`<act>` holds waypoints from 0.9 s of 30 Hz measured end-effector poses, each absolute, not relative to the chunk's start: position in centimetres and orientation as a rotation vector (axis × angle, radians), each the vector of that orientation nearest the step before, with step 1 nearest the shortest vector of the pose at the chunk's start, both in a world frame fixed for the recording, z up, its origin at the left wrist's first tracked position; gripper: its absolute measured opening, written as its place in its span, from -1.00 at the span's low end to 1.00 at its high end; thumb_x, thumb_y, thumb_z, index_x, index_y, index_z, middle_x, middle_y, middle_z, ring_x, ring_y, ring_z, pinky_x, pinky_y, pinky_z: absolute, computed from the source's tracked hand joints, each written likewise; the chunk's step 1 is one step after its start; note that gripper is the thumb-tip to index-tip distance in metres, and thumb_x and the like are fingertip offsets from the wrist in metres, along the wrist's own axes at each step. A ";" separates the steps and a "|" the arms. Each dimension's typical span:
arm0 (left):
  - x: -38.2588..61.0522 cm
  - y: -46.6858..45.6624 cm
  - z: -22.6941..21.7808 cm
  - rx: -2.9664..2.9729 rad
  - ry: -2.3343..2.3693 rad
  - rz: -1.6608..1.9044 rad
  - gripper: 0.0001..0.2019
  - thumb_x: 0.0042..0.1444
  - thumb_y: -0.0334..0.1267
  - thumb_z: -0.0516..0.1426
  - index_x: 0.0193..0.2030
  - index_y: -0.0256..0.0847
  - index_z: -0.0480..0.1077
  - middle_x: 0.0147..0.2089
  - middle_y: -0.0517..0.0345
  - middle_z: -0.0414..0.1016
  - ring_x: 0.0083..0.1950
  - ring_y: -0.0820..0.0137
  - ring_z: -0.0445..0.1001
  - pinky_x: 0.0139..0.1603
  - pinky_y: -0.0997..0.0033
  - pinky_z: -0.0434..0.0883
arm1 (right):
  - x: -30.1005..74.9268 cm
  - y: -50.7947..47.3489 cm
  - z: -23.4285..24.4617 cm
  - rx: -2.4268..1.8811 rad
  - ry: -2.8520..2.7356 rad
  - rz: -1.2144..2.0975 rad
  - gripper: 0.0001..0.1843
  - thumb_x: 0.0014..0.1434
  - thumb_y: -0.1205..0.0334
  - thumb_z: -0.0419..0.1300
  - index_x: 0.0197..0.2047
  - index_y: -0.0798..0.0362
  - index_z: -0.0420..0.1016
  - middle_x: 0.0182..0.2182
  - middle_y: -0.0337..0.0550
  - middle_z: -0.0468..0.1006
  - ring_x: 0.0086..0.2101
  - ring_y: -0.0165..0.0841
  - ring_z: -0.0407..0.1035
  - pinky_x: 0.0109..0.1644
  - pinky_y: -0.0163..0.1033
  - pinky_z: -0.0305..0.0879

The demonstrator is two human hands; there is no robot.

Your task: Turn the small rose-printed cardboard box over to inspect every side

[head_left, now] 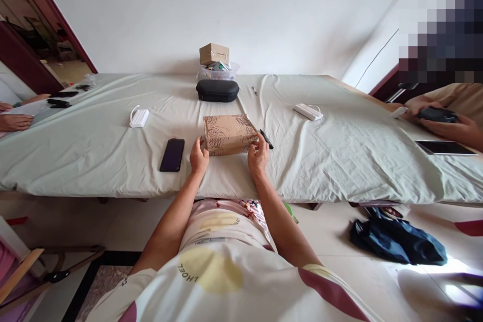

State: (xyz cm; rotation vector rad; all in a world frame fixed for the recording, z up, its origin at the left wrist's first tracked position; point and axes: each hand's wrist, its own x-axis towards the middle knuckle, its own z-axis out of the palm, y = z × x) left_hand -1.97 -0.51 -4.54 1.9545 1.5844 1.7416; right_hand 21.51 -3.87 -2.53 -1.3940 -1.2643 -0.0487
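Note:
A small brown cardboard box (228, 128), covered in dark looping scribbles, rests on the cloth in front of me. My left hand (199, 156) is at its left end, fingers bent against the side. At the near right corner, my right hand (258, 155) has its thumb and fingers on the box. A black marker (266, 139) sticks out to the right from behind the fingers of that hand; how it is gripped is partly hidden. To the left of my left hand lies a dark-screened phone (172, 155).
Behind the box stand a black zip case (218, 91), a plastic tub (230, 71) and another carton (214, 54). White power banks (139, 117) (308, 111) lie on either side. A person's hands (449, 123) hold a dark object at right; another person's hands (15, 121) are at left.

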 end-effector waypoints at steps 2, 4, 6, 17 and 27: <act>-2.0 -0.3 -4.8 1.914 1.676 1.569 -0.58 0.10 -0.49 0.05 0.10 -0.21 0.45 -0.03 -0.13 0.61 0.07 0.10 0.59 0.19 0.07 0.50 | 21.7 -3.8 -2.6 -1.393 -1.251 -0.071 -0.45 0.29 0.17 -0.01 0.32 0.01 0.36 -0.10 0.03 0.45 -0.11 -0.16 0.41 0.10 0.06 0.42; -2.0 -0.3 -4.9 1.920 1.724 1.471 -0.65 0.06 -0.51 0.07 -0.03 -0.21 0.49 -0.11 -0.14 0.61 0.02 0.04 0.59 0.18 0.00 0.49 | 21.8 -3.7 -2.7 -1.398 -1.249 -0.096 -0.45 0.26 0.20 0.01 0.30 -0.01 0.38 -0.05 0.07 0.44 -0.02 -0.11 0.38 0.19 0.15 0.36; -1.9 -0.4 -4.8 1.935 1.738 1.469 -0.65 0.03 -0.52 0.07 -0.07 -0.20 0.50 -0.16 -0.13 0.61 -0.02 0.04 0.60 0.16 -0.01 0.47 | 21.9 -3.6 -2.9 -1.399 -1.251 -0.111 -0.42 0.23 0.22 0.03 0.31 0.00 0.36 0.02 0.11 0.44 0.06 -0.08 0.34 0.25 0.19 0.30; -1.4 -2.2 -2.2 2.052 1.896 1.008 -0.61 0.14 -0.50 0.08 0.10 -0.23 0.46 -0.02 -0.08 0.63 0.04 0.14 0.60 0.15 0.23 0.44 | 21.5 -3.7 -3.4 -1.567 -1.306 -0.030 -0.13 0.14 0.25 0.05 0.53 0.04 0.02 0.13 0.13 0.48 0.02 -0.10 0.42 0.18 0.08 0.37; -1.1 -2.4 -1.8 2.197 1.846 0.955 -0.62 0.13 -0.46 0.17 0.11 -0.27 0.38 0.02 -0.15 0.57 0.13 0.10 0.55 0.19 0.17 0.44 | 20.9 -4.3 -2.4 -1.726 -1.328 0.085 -0.04 0.11 0.21 0.07 0.56 0.06 -0.09 0.20 0.20 0.43 0.06 -0.03 0.41 0.16 0.14 0.36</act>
